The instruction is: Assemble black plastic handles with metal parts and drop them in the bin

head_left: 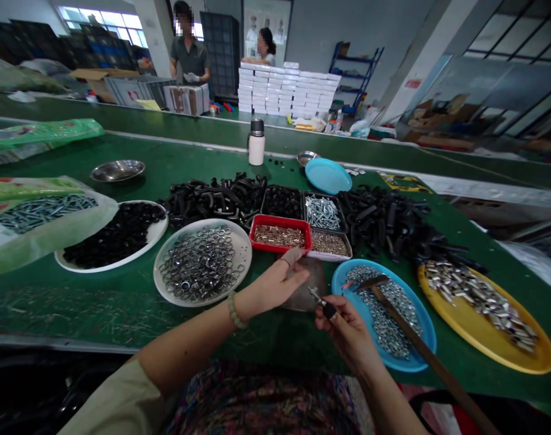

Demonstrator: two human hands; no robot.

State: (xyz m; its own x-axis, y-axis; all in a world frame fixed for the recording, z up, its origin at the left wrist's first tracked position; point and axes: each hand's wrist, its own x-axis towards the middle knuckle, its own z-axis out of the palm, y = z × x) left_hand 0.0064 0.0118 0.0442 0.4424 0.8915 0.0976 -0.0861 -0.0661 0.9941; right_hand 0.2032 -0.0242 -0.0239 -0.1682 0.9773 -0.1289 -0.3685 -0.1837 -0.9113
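My right hand (345,323) pinches a small metal bolt with a black knob (328,310), its metal end pointing up and left. Beside it, my left hand (282,281) reaches to the front edge of a red tray (281,246) of small copper-coloured pins. The left thumb is stretched apart from the fingers, and nothing shows in that hand; its fingertips are partly hidden. Under both hands lies a flat metal plate (309,281). To the right, a blue tray (432,338) holds small silvery parts, with a hammer (406,329) lying across it.
On the left are a white plate of metal rings (162,287), a plate of black parts (71,266) and a bag of screws (44,214). A yellow tray (484,344) is at right. Black handles (216,199), a bottle (256,148) and two people stand farther back.
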